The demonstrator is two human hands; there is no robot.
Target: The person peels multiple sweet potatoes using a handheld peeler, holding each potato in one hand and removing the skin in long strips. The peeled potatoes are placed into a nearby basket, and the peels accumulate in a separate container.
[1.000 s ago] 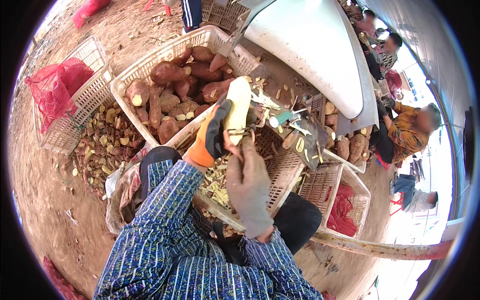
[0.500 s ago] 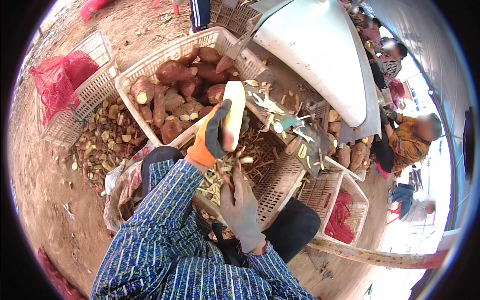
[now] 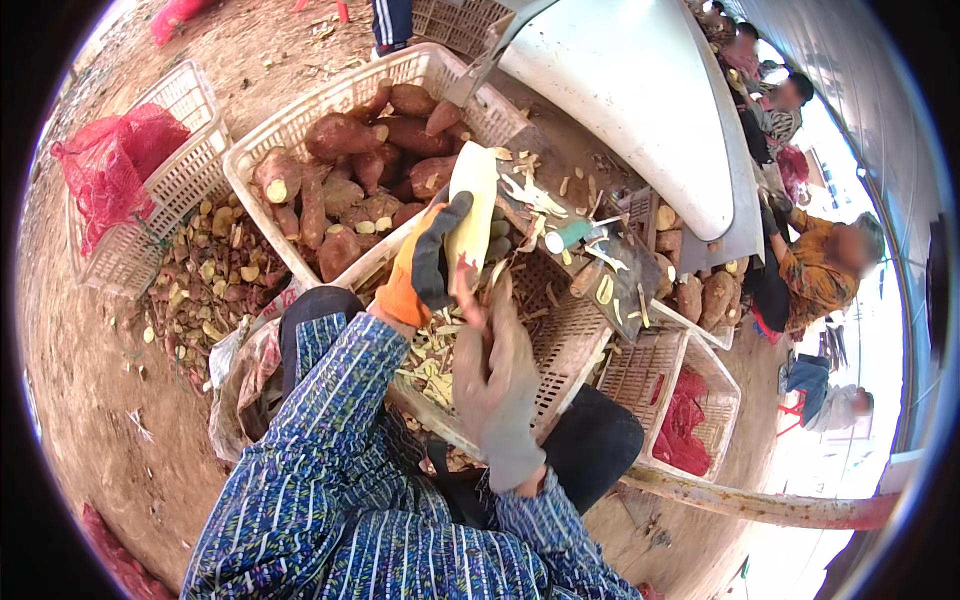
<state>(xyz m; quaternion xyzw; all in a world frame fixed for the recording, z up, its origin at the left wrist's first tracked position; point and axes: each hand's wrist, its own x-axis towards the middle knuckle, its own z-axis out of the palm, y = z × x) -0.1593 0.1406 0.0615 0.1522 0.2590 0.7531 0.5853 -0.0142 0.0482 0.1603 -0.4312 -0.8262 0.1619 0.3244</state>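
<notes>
1. Biggest thing out here: the broad, white, smooth-sided chute (image 3: 630, 110), sloping down beyond the far edges of the crates.
2. Next, the white, slatted plastic crate (image 3: 285, 130), loaded with reddish-brown unpeeled tubers (image 3: 345, 135). By its near edge sits the pale perforated crate (image 3: 565, 345), with yellowish peelings (image 3: 430, 375) towards its left edge.
3. A dark flat board (image 3: 628, 285) lies at that second crate's far right edge, scattered with scraps.
4. Here's the right hand (image 3: 500, 370), in a grey glove, and this is the change: half a second ago it is low and apart from the work; now it's up at the tuber's bottom end. Its fingers are partly bent and close together, but blurred; whether they grip anything, I cannot tell.
5. The left hand (image 3: 425, 265), in an orange-and-black glove, stays wrapped firmly round its load.
6. That load, the long, pale yellow peeled tuber (image 3: 472, 190), stands nearly upright, crossing the slatted crate's near edge in view. Both hands meet there again, so work on its lower end looks resumed.
7. Smallest: a teal cylindrical handle (image 3: 567, 237) at the board's left edge.
</notes>
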